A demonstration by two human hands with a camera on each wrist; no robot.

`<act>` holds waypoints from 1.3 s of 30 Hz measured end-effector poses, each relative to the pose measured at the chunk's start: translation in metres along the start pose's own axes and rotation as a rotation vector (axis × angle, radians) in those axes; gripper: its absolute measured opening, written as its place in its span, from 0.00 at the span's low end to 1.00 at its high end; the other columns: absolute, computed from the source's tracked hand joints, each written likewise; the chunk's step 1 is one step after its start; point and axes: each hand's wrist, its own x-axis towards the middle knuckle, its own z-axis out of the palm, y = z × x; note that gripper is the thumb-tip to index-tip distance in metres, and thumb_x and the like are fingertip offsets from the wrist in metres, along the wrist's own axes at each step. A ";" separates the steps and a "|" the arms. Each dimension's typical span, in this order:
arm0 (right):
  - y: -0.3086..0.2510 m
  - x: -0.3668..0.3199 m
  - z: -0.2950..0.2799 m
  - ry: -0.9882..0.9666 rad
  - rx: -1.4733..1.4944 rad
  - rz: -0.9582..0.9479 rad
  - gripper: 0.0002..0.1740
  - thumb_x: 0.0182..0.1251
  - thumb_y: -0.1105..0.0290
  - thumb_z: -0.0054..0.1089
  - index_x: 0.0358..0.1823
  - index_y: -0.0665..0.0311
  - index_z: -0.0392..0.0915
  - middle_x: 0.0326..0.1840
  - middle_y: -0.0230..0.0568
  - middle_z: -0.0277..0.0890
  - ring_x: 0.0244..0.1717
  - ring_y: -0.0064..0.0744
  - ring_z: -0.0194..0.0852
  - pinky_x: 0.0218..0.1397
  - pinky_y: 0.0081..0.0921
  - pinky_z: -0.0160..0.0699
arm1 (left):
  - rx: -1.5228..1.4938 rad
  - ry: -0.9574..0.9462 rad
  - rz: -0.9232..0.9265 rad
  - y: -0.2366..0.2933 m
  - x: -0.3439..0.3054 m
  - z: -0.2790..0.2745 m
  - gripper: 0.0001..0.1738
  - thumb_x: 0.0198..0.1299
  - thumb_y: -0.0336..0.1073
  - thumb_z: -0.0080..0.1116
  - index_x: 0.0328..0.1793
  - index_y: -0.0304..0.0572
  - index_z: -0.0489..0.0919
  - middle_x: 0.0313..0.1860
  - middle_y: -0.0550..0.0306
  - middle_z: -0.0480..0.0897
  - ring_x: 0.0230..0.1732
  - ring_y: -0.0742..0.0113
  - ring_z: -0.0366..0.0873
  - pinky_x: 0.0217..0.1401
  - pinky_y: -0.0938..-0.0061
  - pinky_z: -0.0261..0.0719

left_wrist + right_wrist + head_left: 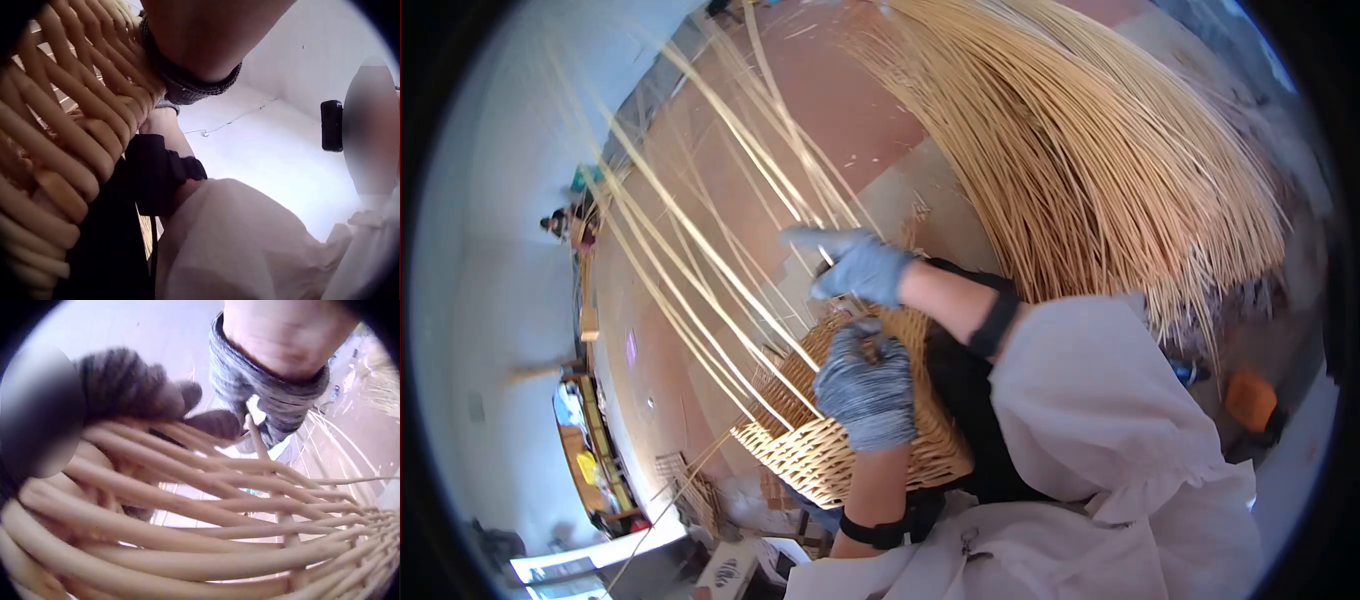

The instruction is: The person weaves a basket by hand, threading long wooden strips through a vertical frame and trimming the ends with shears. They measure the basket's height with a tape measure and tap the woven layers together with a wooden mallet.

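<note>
A partly woven wicker basket [830, 455] sits on the person's lap, long pale upright rods [700, 250] standing out of its rim. The left hand [865, 385], in a grey knit glove, grips the rim with its fingers curled over; the right wrist view shows its dark fingertips against the top strands. Just beyond it the right hand [855, 262], gloved too and slightly blurred, holds an upright rod [256, 437] at the rim. In the left wrist view the woven wall [75, 125] fills the left side, and the glove cuff shows at the top.
A large bundle of loose rods [1070, 150] lies on the floor at the upper right. An orange object [1250, 400] is at the right edge. Shelves with goods [595, 450] line the left wall. Long rods spread forward from the basket.
</note>
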 end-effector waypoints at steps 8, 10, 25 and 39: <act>0.018 -0.042 -0.080 -0.488 -1.755 0.734 0.23 0.61 0.56 0.44 0.51 0.65 0.72 0.54 0.54 0.69 0.56 0.52 0.66 0.56 0.37 0.67 | 0.038 -0.399 0.104 0.004 0.008 -0.006 0.21 0.51 0.47 0.54 0.47 0.43 0.74 0.29 0.51 0.81 0.29 0.50 0.79 0.39 0.60 0.74; 0.014 -0.065 -0.107 0.402 -1.295 0.563 0.19 0.62 0.59 0.46 0.47 0.65 0.74 0.41 0.49 0.75 0.41 0.44 0.73 0.43 0.32 0.72 | -0.261 -0.062 0.340 -0.014 -0.008 -0.046 0.20 0.50 0.44 0.58 0.47 0.42 0.73 0.33 0.50 0.80 0.30 0.50 0.78 0.40 0.60 0.75; -0.048 -0.069 0.178 -0.063 -1.239 -0.266 0.15 0.57 0.63 0.58 0.43 0.62 0.76 0.39 0.47 0.78 0.38 0.41 0.78 0.41 0.29 0.76 | -1.219 0.173 -0.298 -0.196 -0.036 0.005 0.37 0.43 0.30 0.68 0.61 0.31 0.64 0.55 0.48 0.70 0.55 0.63 0.67 0.57 0.75 0.68; -0.058 -0.043 0.214 0.058 -1.425 0.058 0.16 0.51 0.66 0.66 0.36 0.68 0.76 0.26 0.41 0.77 0.26 0.25 0.75 0.31 0.19 0.75 | -1.207 -0.064 -0.406 -0.166 -0.033 0.002 0.50 0.38 0.34 0.72 0.66 0.31 0.53 0.62 0.44 0.63 0.62 0.57 0.62 0.64 0.72 0.62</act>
